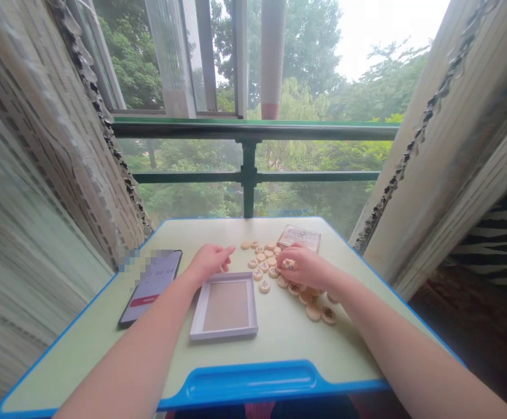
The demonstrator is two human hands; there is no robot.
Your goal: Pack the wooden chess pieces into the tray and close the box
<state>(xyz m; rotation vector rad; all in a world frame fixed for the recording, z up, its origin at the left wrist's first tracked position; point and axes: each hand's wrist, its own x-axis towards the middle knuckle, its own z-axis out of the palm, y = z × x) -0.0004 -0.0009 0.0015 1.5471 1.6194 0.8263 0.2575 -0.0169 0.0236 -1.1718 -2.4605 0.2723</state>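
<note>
A: In the head view, how many hands are there?
B: Two. The left hand (213, 260) is by the far edge of the box (224, 336), fingers loosely bent and spread, with nothing visible in its grasp. The right hand (297, 265) reaches down over the pieces (264, 286), fingers curled; I can't tell whether it grips one.

A: Can you count the pieces?
B: More than twenty round wooden ones show. The right hand hides some and others overlap, so I can't give an exact number. They lie in one loose spread on the table (314, 355), right of the box and under the right hand.

A: And the rest?
B: One shallow white box, one printed cover (301, 235) behind the right hand, and one phone (157, 285) left of the left forearm. Two curtains (74, 145) flank one green railing (192, 177).

A: Any writing?
B: Several pieces carry single dark characters, too small to read surely. The cover's print is illegible. The phone shows blurred, slanted digits above a red bar; part of it is pixelated. I can make out no brand.
</note>
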